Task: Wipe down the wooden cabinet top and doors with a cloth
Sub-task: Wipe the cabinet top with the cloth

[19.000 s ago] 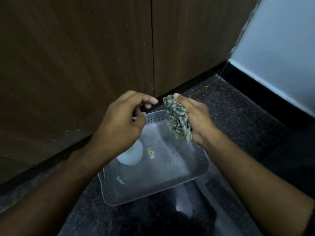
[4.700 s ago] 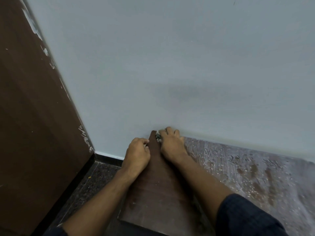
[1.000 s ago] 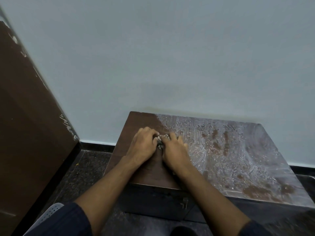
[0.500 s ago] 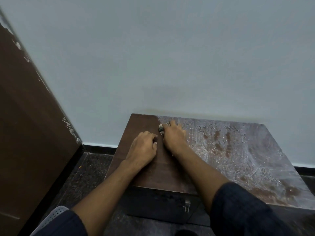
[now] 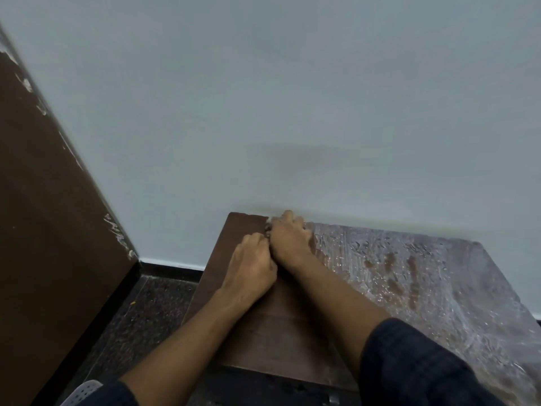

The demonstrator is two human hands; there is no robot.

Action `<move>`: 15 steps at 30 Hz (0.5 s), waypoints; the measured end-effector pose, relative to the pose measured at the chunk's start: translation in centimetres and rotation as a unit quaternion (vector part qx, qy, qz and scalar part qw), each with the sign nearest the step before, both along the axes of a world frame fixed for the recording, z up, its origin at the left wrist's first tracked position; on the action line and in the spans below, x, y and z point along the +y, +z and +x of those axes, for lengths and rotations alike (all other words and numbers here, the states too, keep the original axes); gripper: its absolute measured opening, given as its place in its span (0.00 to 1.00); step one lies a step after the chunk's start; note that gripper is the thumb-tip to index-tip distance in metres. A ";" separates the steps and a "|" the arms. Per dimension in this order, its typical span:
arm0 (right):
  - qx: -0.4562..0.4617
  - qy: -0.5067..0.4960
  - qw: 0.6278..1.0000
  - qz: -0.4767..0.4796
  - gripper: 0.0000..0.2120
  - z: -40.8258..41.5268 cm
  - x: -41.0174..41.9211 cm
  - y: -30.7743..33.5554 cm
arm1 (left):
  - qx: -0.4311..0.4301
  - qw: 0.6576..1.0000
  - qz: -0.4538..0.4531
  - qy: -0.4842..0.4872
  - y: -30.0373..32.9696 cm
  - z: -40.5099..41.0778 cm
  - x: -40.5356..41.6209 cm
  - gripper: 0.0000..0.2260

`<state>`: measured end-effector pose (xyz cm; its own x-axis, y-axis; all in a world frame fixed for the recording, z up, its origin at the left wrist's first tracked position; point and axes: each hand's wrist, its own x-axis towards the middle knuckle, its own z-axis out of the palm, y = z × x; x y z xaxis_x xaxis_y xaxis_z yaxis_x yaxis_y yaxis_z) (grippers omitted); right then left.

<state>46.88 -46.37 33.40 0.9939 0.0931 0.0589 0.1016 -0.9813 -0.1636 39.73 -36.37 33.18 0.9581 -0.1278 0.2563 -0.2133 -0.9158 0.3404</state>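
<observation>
From the head camera, both hands sit together at the far left of the cabinet top (image 5: 263, 332), near the wall (image 5: 292, 98). The right hand (image 5: 289, 241) presses down on the cloth (image 5: 268, 228), which is mostly hidden beneath it. The left hand (image 5: 251, 265) is fisted alongside, touching the right; whether it grips anything I cannot tell. A perforated tray's corner (image 5: 82, 391) is cut off bottom left, contents unseen.

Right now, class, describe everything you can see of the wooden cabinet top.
The cabinet top is a flat, dark brown wooden panel set against the pale wall. Its left strip looks clean and bare; the rest carries a whitish, streaky film with dark finger-like marks. The right hand presses a mostly hidden cloth at the back edge, the left hand rests beside it.
</observation>
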 end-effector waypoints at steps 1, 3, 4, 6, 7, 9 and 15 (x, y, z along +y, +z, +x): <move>-0.013 0.027 1.000 -0.004 0.16 0.3 -0.2 -0.2 | 0.004 1.000 -0.001 0.004 -0.2 0.3 0.1 0.13; -0.037 0.010 0.999 -0.004 0.16 1.6 -1.2 -0.3 | 0.005 1.000 0.002 0.000 -0.6 0.7 0.5 0.16; -0.048 -0.021 0.999 -0.007 0.16 1.9 -1.5 -0.3 | 0.000 1.000 0.006 -0.003 -0.8 0.8 0.7 0.18; -0.053 -0.050 0.997 -0.007 0.15 2.0 -0.6 -0.5 | 0.000 1.000 0.004 0.000 -0.9 1.2 1.0 0.18; -0.051 -0.035 0.998 0.001 0.15 1.8 0.0 -0.6 | 0.001 1.000 -0.002 0.005 -0.9 1.4 0.9 0.17; -0.043 0.018 0.999 0.012 0.15 1.6 0.2 -0.8 | 0.003 1.000 -0.008 0.012 -0.7 1.9 0.7 0.17; -0.067 -0.131 0.988 -0.050 0.15 1.2 -3.1 -0.8 | -0.004 1.000 -0.019 -0.004 -0.7 2.3 0.5 0.19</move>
<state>48.12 -49.51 32.61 0.9688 -0.1534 0.1949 -0.1430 -0.9875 -0.0664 41.98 -35.88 32.52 0.9551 -0.1244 0.2687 -0.2225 -0.9005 0.3737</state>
